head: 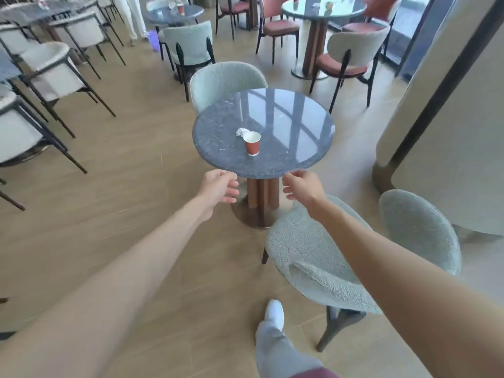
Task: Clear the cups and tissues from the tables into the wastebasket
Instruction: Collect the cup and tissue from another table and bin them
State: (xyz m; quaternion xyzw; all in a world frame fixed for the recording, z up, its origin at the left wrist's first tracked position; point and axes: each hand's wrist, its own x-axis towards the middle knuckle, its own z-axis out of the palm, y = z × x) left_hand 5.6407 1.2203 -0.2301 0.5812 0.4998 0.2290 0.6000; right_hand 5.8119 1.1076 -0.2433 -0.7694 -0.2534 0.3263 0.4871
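Café surface [218,126]: red paper cup [252,143] and crumpled tissue [242,131] uncollected; left hand [219,188] and right hand [301,186] loosely spread, empty, short of it.

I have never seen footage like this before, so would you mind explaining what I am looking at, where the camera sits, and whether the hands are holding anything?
There is no machine here. A person wears a wide-angle camera on the head, looking forward and down, so the single picture shows their own two bare arms reaching out in a cafe.

The left hand and the right hand are both loosely open and hold nothing. They hover near the front edge of a round grey table.

On that table stands a red paper cup, upright, and just behind it lies a crumpled white tissue.

Pale green chairs stand around the table. Further tables behind carry more cups. The purple object on the floor may be a wastebasket, but it is too blurred to tell.
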